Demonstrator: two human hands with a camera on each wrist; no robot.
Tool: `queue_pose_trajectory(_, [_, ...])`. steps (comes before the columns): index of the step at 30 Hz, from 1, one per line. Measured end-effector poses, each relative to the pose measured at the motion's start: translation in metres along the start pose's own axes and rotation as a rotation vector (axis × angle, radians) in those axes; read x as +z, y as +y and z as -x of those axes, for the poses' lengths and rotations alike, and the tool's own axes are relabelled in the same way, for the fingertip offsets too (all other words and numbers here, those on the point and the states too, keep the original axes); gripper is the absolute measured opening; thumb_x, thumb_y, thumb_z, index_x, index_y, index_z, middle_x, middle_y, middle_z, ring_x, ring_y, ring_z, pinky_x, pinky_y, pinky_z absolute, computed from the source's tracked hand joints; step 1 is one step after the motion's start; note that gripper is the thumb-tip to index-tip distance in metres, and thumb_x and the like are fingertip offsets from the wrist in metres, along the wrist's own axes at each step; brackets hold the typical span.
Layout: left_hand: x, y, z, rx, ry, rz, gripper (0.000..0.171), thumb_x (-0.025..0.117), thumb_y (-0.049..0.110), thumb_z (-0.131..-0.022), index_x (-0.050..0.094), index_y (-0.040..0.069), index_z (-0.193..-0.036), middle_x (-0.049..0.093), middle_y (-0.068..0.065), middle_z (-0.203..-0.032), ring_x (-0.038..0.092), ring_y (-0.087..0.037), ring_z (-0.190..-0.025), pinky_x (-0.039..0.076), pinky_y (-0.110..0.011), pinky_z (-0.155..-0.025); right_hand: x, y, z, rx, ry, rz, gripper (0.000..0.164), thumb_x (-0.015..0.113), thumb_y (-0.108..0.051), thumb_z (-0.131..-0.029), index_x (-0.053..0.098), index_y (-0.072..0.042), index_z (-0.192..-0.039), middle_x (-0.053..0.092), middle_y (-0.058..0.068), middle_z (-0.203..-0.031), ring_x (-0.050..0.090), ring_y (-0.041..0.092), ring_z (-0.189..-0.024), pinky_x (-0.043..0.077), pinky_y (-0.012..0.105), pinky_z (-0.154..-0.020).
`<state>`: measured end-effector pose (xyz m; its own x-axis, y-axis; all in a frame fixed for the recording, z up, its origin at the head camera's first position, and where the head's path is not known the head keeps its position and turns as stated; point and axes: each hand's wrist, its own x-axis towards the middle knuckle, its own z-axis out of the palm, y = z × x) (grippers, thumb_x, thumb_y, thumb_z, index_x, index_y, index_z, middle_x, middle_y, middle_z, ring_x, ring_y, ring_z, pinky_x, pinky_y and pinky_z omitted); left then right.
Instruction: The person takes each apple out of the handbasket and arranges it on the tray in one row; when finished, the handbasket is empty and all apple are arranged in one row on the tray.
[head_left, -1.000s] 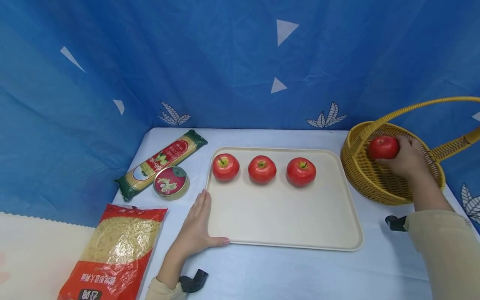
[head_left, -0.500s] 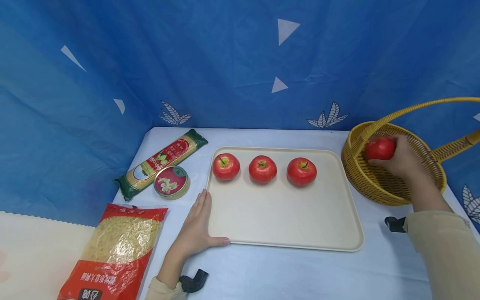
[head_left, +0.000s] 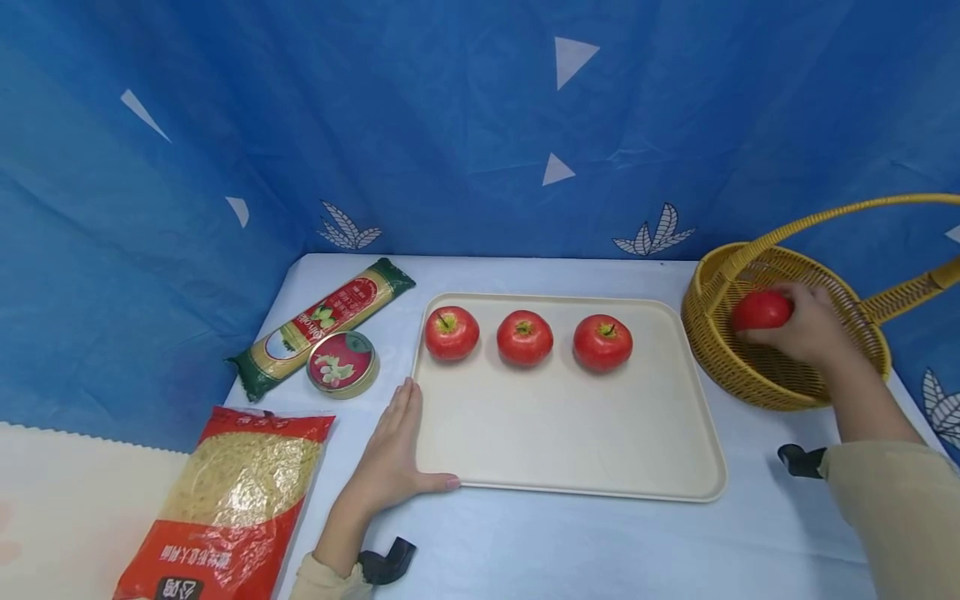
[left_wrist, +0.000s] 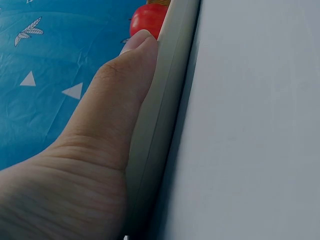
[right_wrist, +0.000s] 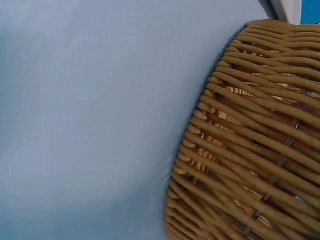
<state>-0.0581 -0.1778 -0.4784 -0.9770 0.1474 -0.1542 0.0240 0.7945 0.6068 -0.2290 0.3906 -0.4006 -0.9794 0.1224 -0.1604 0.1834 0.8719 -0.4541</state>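
Note:
My right hand [head_left: 813,325] grips a red apple [head_left: 761,310] inside the yellow wicker basket [head_left: 703,329] at the right. In the right wrist view only the woven basket wall [right_wrist: 250,125] shows, with the hand out of sight. At the near left corner of a cream tray [head_left: 570,433], my left hand [head_left: 393,450] rests with straight fingers along the left side and the thumb on the front edge. The left wrist view has that thumb [left_wrist: 112,100] against the tray's side. Three red apples stand in a row on the tray's far part: left [head_left: 452,333], middle [head_left: 524,338], right [head_left: 602,342].
Left of the tray lie a long green-ended pasta packet [head_left: 322,329], a round tin [head_left: 342,365] and a red bag of pasta [head_left: 232,500]. The basket's tall handle [head_left: 840,212] arches over its opening. A blue curtain [head_left: 465,125] hangs behind the table.
The right hand has shifted the apple slightly left and then nearer the front within the basket. The left hand, the tray and its three apples stay where they were.

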Motion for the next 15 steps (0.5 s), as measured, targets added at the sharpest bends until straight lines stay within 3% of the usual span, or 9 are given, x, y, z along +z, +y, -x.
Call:
queue_pose_trajectory(9, [-0.0001,0.0003,0.0002,-0.003,0.003,0.004,0.150,0.083,0.075,-0.053,-0.002,0.013,-0.160,-0.006,-0.003,-0.169,-0.003,-0.027,-0.157,0.013,-0.054,-0.124,0.0025,0.0017,0.0051,-0.077,-0.011,-0.009,0.112,0.083,-0.044,-0.077,0.018,0.008,-0.152,0.030,0.041,-0.138,0.033,0.060,-0.118,0.042,0.075,-0.089])
queue_pose_trajectory(15, [0.0007,-0.0007,-0.0002,-0.006,-0.003,-0.001,0.150,0.083,0.075,-0.054,-0.003,0.014,-0.160,-0.006,-0.003,-0.169,-0.003,-0.028,-0.157,0.013,-0.054,-0.124,0.0055,0.0019,0.0044,-0.079,-0.030,-0.024,0.112,0.080,-0.051,-0.078,0.019,0.007,-0.152,0.029,0.040,-0.140,0.032,0.059,-0.119,0.042,0.075,-0.089])
